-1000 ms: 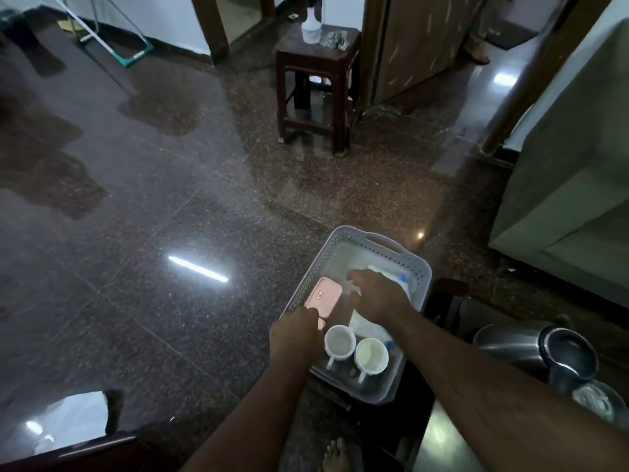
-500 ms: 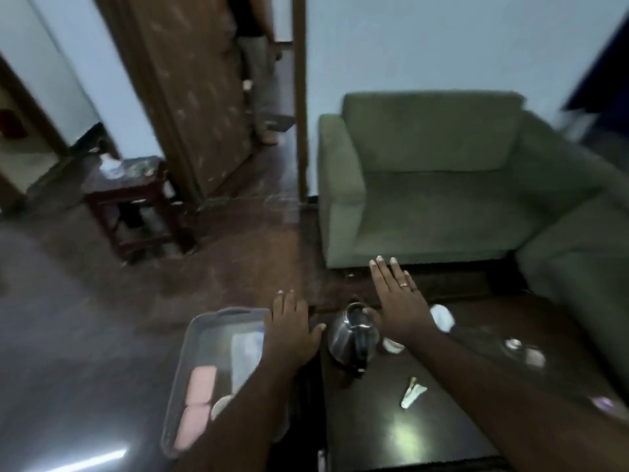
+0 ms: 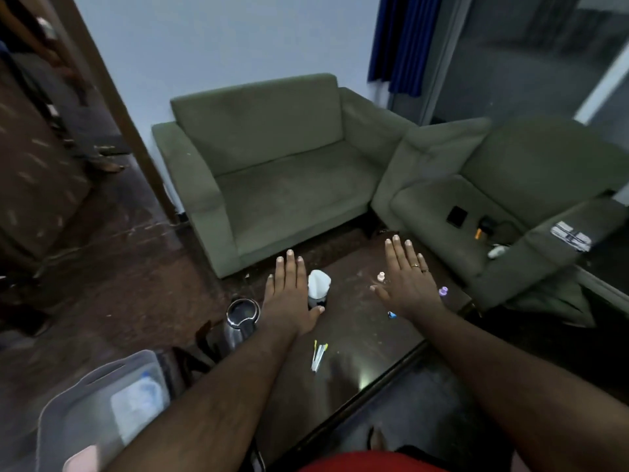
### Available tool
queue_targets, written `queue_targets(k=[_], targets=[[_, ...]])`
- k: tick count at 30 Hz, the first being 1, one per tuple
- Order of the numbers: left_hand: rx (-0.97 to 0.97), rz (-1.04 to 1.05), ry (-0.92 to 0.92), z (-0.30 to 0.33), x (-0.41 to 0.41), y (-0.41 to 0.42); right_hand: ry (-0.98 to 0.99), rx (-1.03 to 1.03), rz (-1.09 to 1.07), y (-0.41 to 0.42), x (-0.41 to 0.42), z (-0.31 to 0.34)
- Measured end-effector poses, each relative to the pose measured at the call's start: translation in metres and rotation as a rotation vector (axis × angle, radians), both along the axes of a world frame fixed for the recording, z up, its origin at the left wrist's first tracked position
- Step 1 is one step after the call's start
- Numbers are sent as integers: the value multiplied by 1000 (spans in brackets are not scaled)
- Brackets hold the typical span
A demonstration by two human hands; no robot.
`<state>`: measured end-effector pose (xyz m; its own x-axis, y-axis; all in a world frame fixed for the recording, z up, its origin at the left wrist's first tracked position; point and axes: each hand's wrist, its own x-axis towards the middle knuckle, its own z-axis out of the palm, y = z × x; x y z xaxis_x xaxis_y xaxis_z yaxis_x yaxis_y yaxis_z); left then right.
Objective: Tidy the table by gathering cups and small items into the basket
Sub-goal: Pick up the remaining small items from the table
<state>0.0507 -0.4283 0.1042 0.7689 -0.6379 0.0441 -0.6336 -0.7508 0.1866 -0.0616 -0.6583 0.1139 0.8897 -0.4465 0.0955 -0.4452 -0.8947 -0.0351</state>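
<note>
Left hand (image 3: 291, 301) flat, empty | right hand (image 3: 406, 284) flat, empty | cup (image 3: 318, 289) upright | basket (image 3: 61, 403) lower-left

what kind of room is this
Most likely a living room in a home. Two green armchairs meet at a corner around a low dark table that holds a steel kettle and small odds and ends, with a blue curtain by a glass door.
</note>
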Motion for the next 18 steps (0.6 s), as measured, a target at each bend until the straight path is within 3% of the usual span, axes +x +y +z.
queue_targets(k=[10, 18], targets=[[125, -12, -45, -1, -1, -34, 33, 108, -45, -32, -13, -21], [198, -36, -13, -41, -2, -56, 151, 188, -15, -65, -9, -85]])
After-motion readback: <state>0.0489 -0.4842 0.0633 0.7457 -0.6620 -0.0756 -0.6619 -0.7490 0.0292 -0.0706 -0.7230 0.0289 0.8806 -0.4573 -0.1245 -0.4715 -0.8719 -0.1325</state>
